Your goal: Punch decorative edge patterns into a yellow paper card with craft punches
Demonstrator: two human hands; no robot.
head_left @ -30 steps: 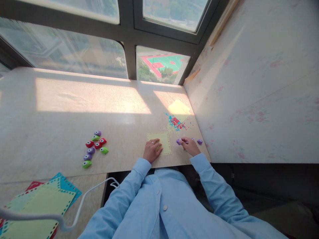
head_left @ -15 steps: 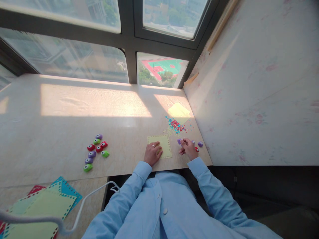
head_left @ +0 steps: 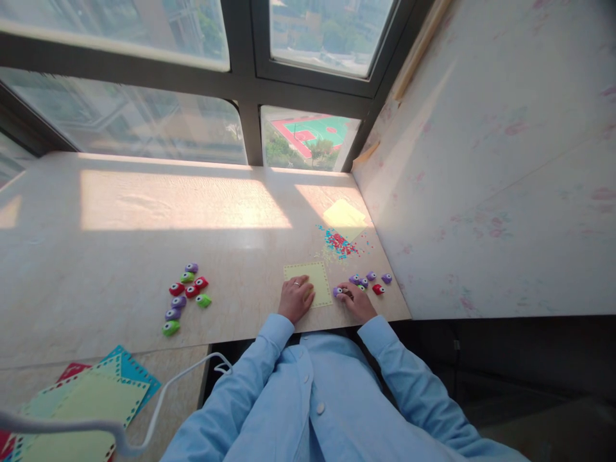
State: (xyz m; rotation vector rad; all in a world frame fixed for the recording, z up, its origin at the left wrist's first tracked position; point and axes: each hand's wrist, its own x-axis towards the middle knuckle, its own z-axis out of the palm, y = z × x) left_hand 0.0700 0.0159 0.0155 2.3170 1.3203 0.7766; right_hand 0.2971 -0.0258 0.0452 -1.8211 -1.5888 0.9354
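My left hand (head_left: 297, 299) lies on a pale yellow sheet of paper (head_left: 319, 277) with small holes punched along its edges, fingers spread over its middle. At the sheet's right edge, my right hand (head_left: 357, 303) has its fingers closed round a small purple craft punch (head_left: 337, 292). Whether the paper sits in the punch's slot is too small to tell. Just beyond the right hand stand several other purple punches (head_left: 355, 279), a partly hidden green one (head_left: 360, 288) and a red punch (head_left: 378, 289).
Tiny blue, red and yellow paper bits (head_left: 341, 244) lie beyond the sheet, beside more yellow paper (head_left: 345, 217). Several punches (head_left: 191, 292) are grouped on the left. Hole-edged coloured sheets (head_left: 91, 401) and a white cable (head_left: 161, 398) are at lower left. A wall (head_left: 481, 192) bounds the right.
My right hand has moved left and closer to me, bringing the purple punch to the paper's right edge. The punches behind it show more fully. My left hand stays on the sheet.
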